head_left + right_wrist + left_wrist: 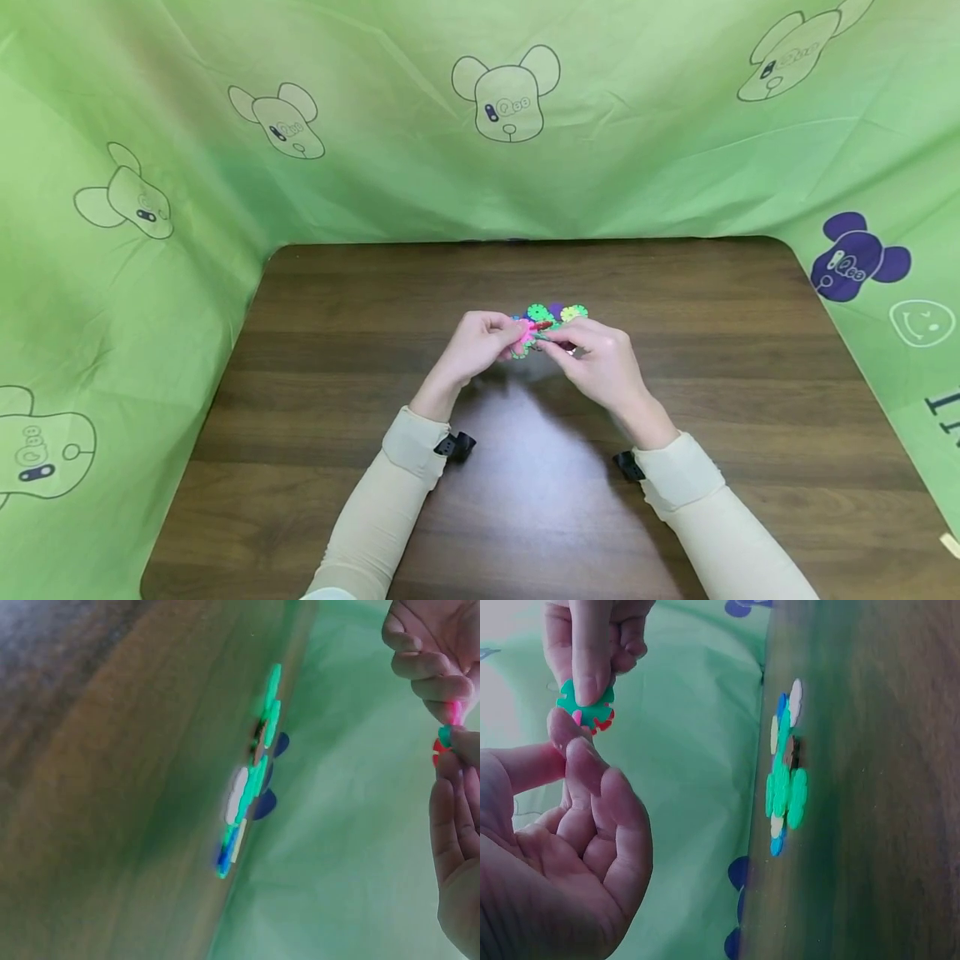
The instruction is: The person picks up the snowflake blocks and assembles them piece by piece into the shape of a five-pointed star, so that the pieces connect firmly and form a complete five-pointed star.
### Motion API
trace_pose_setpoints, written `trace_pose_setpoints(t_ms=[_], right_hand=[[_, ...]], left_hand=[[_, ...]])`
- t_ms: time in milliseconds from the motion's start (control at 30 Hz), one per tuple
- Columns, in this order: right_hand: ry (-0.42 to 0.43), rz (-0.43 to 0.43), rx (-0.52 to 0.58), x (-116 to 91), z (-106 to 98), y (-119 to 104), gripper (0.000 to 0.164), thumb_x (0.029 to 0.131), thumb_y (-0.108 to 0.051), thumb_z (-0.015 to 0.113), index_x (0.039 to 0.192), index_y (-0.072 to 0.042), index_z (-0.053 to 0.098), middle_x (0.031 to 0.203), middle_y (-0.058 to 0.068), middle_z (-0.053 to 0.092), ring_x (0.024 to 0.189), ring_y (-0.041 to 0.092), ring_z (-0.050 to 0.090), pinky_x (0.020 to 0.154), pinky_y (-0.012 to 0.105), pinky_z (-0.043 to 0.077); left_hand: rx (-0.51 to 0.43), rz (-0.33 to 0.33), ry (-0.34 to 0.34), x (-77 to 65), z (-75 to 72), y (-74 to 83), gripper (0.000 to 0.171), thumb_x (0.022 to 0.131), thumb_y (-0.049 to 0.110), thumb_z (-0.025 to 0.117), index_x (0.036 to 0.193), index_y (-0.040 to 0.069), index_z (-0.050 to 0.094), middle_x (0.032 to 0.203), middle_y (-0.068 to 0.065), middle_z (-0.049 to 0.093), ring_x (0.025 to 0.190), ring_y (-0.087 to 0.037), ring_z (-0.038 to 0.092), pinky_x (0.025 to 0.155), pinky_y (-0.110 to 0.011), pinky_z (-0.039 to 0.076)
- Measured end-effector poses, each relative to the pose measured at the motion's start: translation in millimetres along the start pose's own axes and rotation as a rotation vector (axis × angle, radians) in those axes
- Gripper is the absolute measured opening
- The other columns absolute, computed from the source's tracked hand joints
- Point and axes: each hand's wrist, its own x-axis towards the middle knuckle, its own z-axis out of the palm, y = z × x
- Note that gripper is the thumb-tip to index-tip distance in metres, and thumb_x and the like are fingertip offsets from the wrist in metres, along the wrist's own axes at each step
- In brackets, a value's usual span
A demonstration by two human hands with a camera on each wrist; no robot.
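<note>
Just above the table, my left hand pinches a pink notched plastic disc between thumb and fingers. From the other side, my right hand pinches a green notched disc, which meets the pink one. A red disc shows beside the green one, close to the fingertips. Fingers cover much of these pieces, so how far they are slotted together cannot be seen. Beyond the hands, loose green discs lie on the table with white, blue, brown and pale yellow ones.
The brown wooden table has rounded far corners. A green cloth printed with cartoon heads hangs behind it and along both sides. A small pale object lies at the right edge of view. Black wrist cameras sit at both cuffs.
</note>
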Motion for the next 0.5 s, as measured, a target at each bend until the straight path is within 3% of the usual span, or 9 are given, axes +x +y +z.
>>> trace_pose_setpoints(t_ms=[133, 233, 300, 367, 500], right_hand=[[-0.002, -0.027, -0.03, 0, 0, 0, 0.023, 0.07, 0.003, 0.093, 0.088, -0.007, 0.082, 0.081, 0.002, 0.075, 0.066, 0.014, 0.066, 0.059, 0.028, 0.056], [0.008, -0.031, -0.022, 0, 1, 0, 0.014, 0.084, -0.017, 0.09, 0.089, -0.007, 0.082, 0.082, 0.002, 0.075, 0.066, 0.015, 0.067, 0.059, 0.026, 0.056], [0.004, -0.034, -0.011, 0, 0, 0, 0.026, 0.092, -0.032, 0.081, 0.09, -0.006, 0.082, 0.083, 0.002, 0.076, 0.067, 0.015, 0.068, 0.06, 0.025, 0.056], [-0.004, -0.039, 0.005, 0, -1, 1, 0.034, 0.095, -0.04, 0.077, 0.092, -0.006, 0.082, 0.084, 0.002, 0.076, 0.068, 0.016, 0.069, 0.06, 0.026, 0.057], [-0.033, -0.018, 0.033, 0, -10, 5, 0.02, 0.085, -0.023, 0.088, 0.096, -0.006, 0.081, 0.085, 0.001, 0.075, 0.072, 0.014, 0.069, 0.062, 0.028, 0.058]], left_hand=[[-0.006, -0.004, -0.023, 0.7, 0.1, -0.8, 0.032, 0.103, 0.015, 0.066, 0.094, -0.015, 0.071, 0.067, 0.001, 0.067, 0.061, -0.011, 0.057, 0.061, -0.027, 0.048], [-0.006, -0.012, -0.034, 1.5, -0.7, -1.6, 0.032, 0.103, 0.015, 0.066, 0.095, -0.015, 0.072, 0.068, 0.0, 0.067, 0.061, -0.01, 0.057, 0.06, -0.027, 0.048], [-0.003, -0.021, -0.036, 1.8, -1.7, -2.0, 0.031, 0.103, 0.016, 0.066, 0.095, -0.014, 0.072, 0.069, 0.0, 0.068, 0.062, -0.01, 0.057, 0.061, -0.028, 0.049], [0.002, -0.033, -0.039, 1.9, -2.9, -2.4, 0.031, 0.103, 0.017, 0.067, 0.094, -0.012, 0.072, 0.069, 0.0, 0.068, 0.062, -0.01, 0.057, 0.062, -0.03, 0.049], [0.012, -0.059, -0.044, 2.0, -6.3, -2.8, 0.03, 0.102, 0.017, 0.067, 0.095, -0.011, 0.072, 0.069, -0.001, 0.068, 0.062, -0.01, 0.057, 0.065, -0.034, 0.05]])
